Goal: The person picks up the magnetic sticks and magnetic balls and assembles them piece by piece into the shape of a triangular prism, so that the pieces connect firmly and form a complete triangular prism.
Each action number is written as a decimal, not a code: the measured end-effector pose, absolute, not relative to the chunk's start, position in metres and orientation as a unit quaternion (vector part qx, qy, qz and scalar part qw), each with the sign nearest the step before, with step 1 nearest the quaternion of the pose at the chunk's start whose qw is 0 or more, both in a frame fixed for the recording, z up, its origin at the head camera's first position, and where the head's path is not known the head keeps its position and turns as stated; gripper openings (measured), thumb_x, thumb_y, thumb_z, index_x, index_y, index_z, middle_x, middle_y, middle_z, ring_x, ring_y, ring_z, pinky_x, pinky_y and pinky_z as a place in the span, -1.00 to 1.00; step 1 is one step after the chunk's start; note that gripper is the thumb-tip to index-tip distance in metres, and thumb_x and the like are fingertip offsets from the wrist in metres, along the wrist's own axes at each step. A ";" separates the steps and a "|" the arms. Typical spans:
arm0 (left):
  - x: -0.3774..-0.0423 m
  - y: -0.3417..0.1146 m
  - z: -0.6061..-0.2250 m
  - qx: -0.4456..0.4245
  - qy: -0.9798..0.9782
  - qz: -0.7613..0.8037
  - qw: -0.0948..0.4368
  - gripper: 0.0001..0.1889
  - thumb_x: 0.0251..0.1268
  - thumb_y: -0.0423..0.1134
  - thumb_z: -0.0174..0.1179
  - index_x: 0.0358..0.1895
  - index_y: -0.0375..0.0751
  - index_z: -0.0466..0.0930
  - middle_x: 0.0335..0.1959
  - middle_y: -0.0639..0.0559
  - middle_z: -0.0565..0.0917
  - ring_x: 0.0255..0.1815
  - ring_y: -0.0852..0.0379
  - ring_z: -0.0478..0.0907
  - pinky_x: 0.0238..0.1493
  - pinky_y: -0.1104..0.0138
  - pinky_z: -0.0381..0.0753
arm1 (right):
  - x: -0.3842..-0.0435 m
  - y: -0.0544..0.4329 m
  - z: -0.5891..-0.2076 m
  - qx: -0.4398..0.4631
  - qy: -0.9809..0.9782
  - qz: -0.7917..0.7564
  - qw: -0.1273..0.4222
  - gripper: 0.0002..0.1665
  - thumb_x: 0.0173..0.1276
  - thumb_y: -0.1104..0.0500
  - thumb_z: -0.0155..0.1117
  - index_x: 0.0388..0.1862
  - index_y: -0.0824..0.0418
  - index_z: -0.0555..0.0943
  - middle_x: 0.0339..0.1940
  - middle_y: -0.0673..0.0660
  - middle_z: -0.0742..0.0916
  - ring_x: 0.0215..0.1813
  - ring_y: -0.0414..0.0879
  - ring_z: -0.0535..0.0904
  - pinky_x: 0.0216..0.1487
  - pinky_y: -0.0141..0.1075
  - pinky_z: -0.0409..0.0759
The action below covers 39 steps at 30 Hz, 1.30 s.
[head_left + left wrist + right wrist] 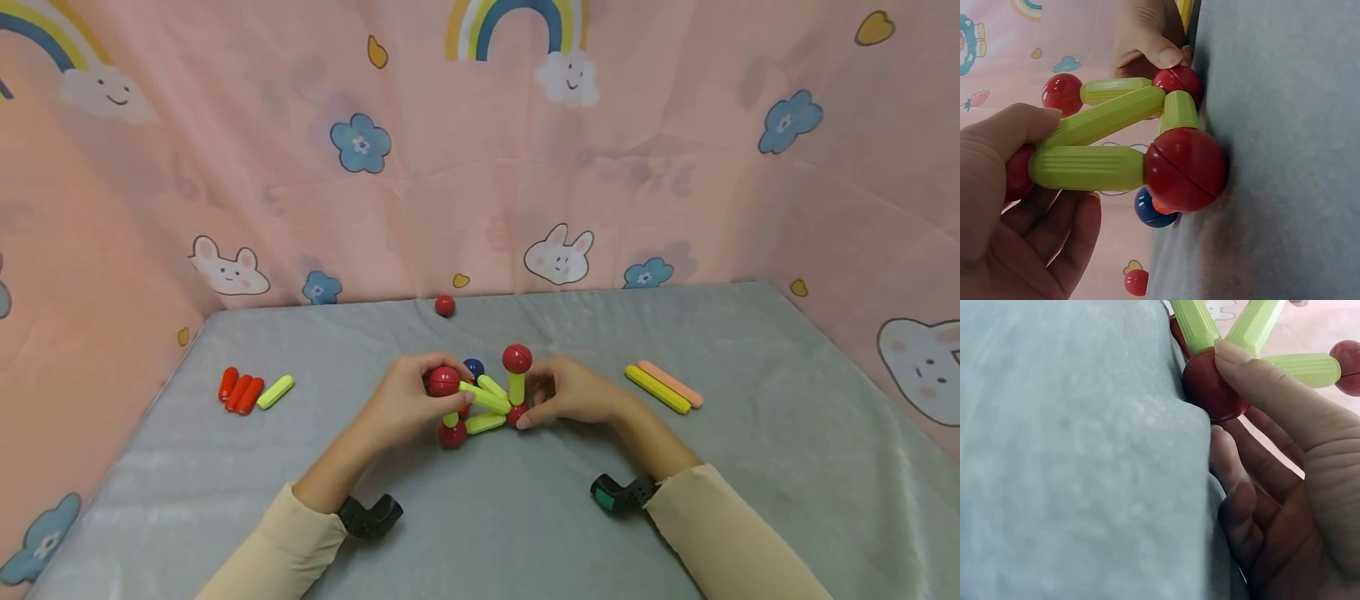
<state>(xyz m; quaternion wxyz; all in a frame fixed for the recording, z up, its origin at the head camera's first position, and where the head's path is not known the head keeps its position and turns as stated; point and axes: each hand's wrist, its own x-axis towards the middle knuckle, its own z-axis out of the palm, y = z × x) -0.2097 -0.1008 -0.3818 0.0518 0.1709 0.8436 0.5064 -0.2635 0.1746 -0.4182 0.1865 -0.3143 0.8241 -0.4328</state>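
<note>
A built frame of yellow-green rods and red balls stands on the table between the hands. My left hand [401,396] holds its upper left red ball [443,381], thumb along the slanting rod [1107,117]. Below that ball, a short rod [1088,169] leads to a lower red ball [1186,169] at the tabletop. My right hand [581,392] pinches the lower right red ball [1210,384], where several rods meet. From there an upright rod [516,389] carries another red ball [517,358]. Behind the frame shows a blue ball [474,367], partly hidden, with a red-orange rod [1163,206] at it.
On the left of the grey table [525,533] lie several red rods [243,394] and one yellow-green rod [276,392]. A yellow rod [657,389] and a peach rod [672,384] lie at right. One red ball [445,306] sits near the back edge, before a pink curtain [450,192].
</note>
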 end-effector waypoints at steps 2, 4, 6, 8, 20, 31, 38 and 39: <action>-0.210 -0.101 -0.382 0.169 0.845 0.504 0.055 -0.75 0.22 -0.25 0.42 -0.04 -0.05 0.69 -0.01 -0.08 0.69 -0.09 0.02 0.63 -0.13 0.26 0.75 | -0.263 0.175 -0.419 -0.316 0.822 -0.436 0.184 -0.61 0.13 0.08 0.62 -0.08 0.07 0.69 -0.33 0.04 0.69 -0.36 -0.13 0.58 -0.34 -0.37 0.54; -0.211 -0.101 -0.381 0.169 0.845 0.504 0.058 -0.74 0.21 -0.25 0.43 -0.04 -0.05 0.69 -0.01 -0.07 0.69 -0.07 0.02 0.63 -0.12 0.26 0.75 | -0.263 0.175 -0.420 -0.319 0.819 -0.441 0.182 -0.62 0.14 0.09 0.61 -0.08 0.06 0.69 -0.32 0.04 0.69 -0.35 -0.13 0.57 -0.34 -0.37 0.54; -0.212 -0.101 -0.381 0.169 0.846 0.503 0.060 -0.74 0.20 -0.25 0.44 -0.04 -0.04 0.70 -0.01 -0.07 0.69 -0.06 0.01 0.62 -0.11 0.25 0.75 | -0.262 0.175 -0.420 -0.319 0.817 -0.444 0.181 -0.63 0.14 0.10 0.60 -0.07 0.07 0.69 -0.31 0.05 0.69 -0.35 -0.12 0.57 -0.34 -0.38 0.54; -0.213 -0.101 -0.382 0.169 0.845 0.504 0.061 -0.74 0.20 -0.25 0.44 -0.04 -0.04 0.70 -0.01 -0.07 0.69 -0.06 0.01 0.62 -0.11 0.25 0.75 | -0.260 0.176 -0.420 -0.315 0.819 -0.444 0.180 -0.63 0.15 0.09 0.60 -0.07 0.06 0.69 -0.29 0.04 0.70 -0.35 -0.12 0.57 -0.34 -0.38 0.54; -0.212 -0.104 -0.381 0.214 0.848 0.480 0.068 -0.65 0.14 -0.29 0.49 0.01 -0.07 0.68 0.01 -0.06 0.71 -0.08 0.08 0.66 -0.06 0.29 0.75 | -0.257 0.177 -0.423 -0.315 0.810 -0.456 0.192 -0.63 0.14 0.11 0.61 -0.09 0.09 0.70 -0.39 0.06 0.66 -0.41 -0.16 0.54 -0.39 -0.39 0.52; -0.212 -0.110 -0.380 0.252 0.854 0.454 0.030 -0.62 0.12 -0.38 0.48 0.04 -0.14 0.68 0.03 -0.10 0.74 -0.04 0.06 0.69 -0.01 0.29 0.74 | -0.255 0.168 -0.419 -0.338 0.819 -0.428 0.178 -0.70 0.19 0.08 0.57 -0.14 0.11 0.71 -0.44 0.03 0.67 -0.37 -0.14 0.55 -0.33 -0.37 0.53; -0.222 -0.119 -0.378 0.164 0.846 0.505 0.047 -0.57 0.18 -0.28 0.47 0.14 -0.07 0.64 0.06 -0.09 0.68 -0.02 0.01 0.63 -0.06 0.24 0.75 | -0.248 0.147 -0.414 -0.285 0.862 -0.405 0.110 -0.58 0.14 -0.03 0.61 -0.06 0.07 0.71 -0.33 -0.02 0.75 -0.33 -0.14 0.58 -0.35 -0.36 0.53; -0.223 -0.121 -0.379 0.157 0.844 0.510 0.048 -0.58 0.19 -0.27 0.46 0.14 -0.08 0.64 0.05 -0.10 0.68 -0.03 0.01 0.63 -0.06 0.24 0.75 | -0.247 0.145 -0.413 -0.281 0.863 -0.407 0.103 -0.57 0.13 -0.02 0.61 -0.06 0.08 0.72 -0.31 -0.02 0.77 -0.32 -0.14 0.59 -0.35 -0.36 0.54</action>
